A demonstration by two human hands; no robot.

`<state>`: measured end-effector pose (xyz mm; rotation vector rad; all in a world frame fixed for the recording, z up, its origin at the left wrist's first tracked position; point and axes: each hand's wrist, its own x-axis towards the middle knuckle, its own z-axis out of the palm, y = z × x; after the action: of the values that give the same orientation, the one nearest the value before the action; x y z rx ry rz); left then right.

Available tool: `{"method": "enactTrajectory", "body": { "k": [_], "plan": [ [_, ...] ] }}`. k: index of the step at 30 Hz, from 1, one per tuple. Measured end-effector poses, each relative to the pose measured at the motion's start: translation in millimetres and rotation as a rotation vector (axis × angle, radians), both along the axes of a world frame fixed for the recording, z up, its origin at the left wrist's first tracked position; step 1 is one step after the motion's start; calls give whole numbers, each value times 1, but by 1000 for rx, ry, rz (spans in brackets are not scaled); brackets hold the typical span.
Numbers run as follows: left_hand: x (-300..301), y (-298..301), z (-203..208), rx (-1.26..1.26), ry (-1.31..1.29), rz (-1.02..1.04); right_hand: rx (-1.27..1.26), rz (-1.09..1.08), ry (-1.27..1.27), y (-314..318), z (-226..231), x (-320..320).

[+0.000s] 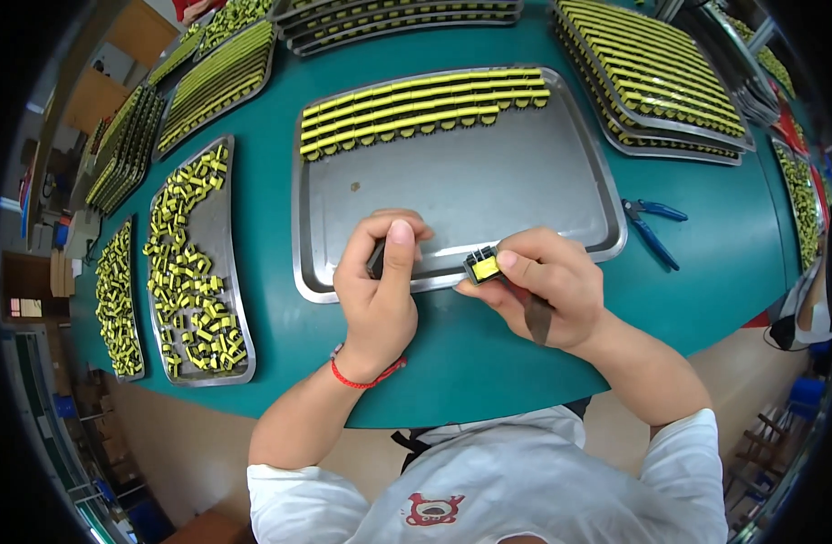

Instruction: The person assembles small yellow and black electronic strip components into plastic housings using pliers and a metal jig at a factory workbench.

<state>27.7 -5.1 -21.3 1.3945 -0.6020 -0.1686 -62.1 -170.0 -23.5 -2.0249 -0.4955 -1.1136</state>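
Observation:
My right hand [552, 281] pinches a small transformer [484, 266], yellow-wrapped with a black frame and metal pins. A dark, pointed flat piece [537, 321] sticks out below the same hand's fingers; what it belongs to is hidden. My left hand [384, 281] is closed, thumb up, with a dark thing [376, 260] partly showing in its curled fingers; its kind cannot be made out. Both hands are over the near edge of a metal tray [452, 199]. Along that tray's far side, similar yellow and black transformers [416, 109] stand in several neat rows.
Blue-handled cutting pliers [653, 231] lie right of the tray. Two trays of loose transformers [194, 281] [117, 304] are on the left. Stacked trays of lined-up transformers [652, 72] stand at the far right, with more stacks [217, 86] at the far left and back. The table [488, 363] is green.

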Motion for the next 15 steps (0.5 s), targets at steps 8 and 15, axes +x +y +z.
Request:
{"method": "enactTrajectory", "body": {
  "k": [8, 15],
  "plan": [
    [-8, 2, 3, 85, -49, -20, -36, -182, -117, 0, 9, 0],
    [-16, 0, 4, 72, -14, -29, 468, -241, 569, -22, 28, 4]
  ]
}}
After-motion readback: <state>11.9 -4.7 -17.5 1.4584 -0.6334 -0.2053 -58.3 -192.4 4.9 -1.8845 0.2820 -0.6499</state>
